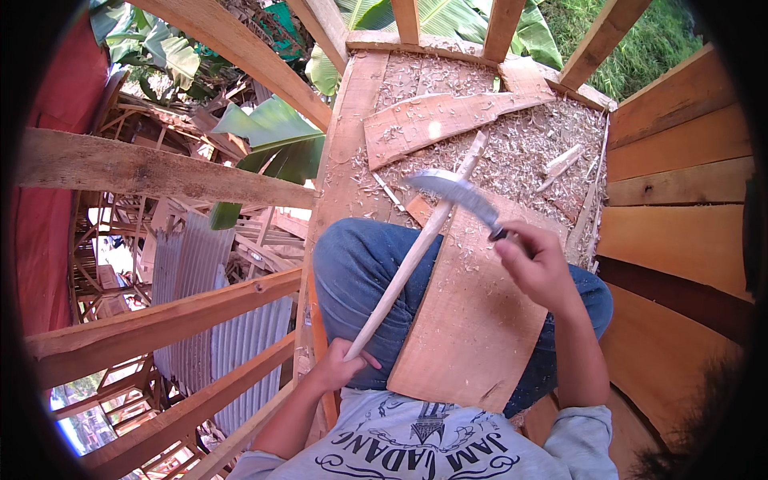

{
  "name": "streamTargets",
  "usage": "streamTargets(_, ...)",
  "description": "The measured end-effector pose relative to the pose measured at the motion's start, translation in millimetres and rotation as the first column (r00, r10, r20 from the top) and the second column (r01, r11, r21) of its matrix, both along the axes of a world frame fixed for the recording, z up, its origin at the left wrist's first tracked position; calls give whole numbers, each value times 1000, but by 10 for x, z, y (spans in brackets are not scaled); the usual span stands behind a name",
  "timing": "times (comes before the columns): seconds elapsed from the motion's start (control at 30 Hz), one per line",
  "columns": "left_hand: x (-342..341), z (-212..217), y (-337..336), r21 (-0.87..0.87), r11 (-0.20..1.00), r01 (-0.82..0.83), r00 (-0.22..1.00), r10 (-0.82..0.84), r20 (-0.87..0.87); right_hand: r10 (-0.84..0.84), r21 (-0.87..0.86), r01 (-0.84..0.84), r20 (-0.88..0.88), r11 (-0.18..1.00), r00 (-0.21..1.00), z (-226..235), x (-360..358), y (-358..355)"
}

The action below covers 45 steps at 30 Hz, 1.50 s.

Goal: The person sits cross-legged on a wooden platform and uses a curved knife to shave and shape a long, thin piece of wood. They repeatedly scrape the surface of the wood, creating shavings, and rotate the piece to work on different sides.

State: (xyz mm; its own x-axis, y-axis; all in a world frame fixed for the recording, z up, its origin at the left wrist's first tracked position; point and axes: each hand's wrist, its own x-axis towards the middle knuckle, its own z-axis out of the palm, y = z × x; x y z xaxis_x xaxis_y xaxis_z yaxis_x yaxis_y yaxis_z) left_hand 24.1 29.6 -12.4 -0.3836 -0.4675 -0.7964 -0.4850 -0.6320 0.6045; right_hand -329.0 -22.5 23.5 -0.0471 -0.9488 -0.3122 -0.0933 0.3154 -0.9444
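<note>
**While your left hand (342, 366) grips the pale stick (412, 260), your right hand (534, 262) holds a curved knife (460, 192) across it**

As the stick runs slantwise up from your lap, your left fist is wrapped around its lower end, close to your shirt (464, 448). Grip there narrow, fingers curled round the wood. Far end of the stick reaches past your knees, above the shavings (552, 132).

Your right hand is closed around the dark handle of the knife, to the right of the stick. Broad grey blade points up and left, passing in front of the stick's upper part; whether edge meets wood, cannot tell.

Flat board (472, 312) rests on your lap over the blue jeans (360, 264), to the right of the stick, its near end by your shirt. Beyond your knees, an irregular plank offcut (436, 120) lies among the curled shavings on the platform.

Surroundings: sawn rails (160, 168) on your left, plank wall (676, 240) on your right. Past the rails, large green leaves (276, 136) and corrugated sheets (184, 280); grass (616, 40) beyond the far right corner.
</note>
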Motion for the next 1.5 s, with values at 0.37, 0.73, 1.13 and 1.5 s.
streamTargets(0.37,31,-47,29,7,1000,7,1000,-7,17,-390,-33,409,235,912,890,-80,-382,-104)
streamTargets(0.73,-1,-79,145,-186,982,16,997,-2,77,-331,56,327,234,943,914,-74,-44,353)
streamTargets(1.13,-54,-220,447,-672,740,-6,992,88,88,-288,-260,258,-84,931,954,-278,228,750)
streamTargets(1.5,-130,-267,558,-779,627,14,976,161,147,-261,-236,161,-493,958,830,-34,140,733)
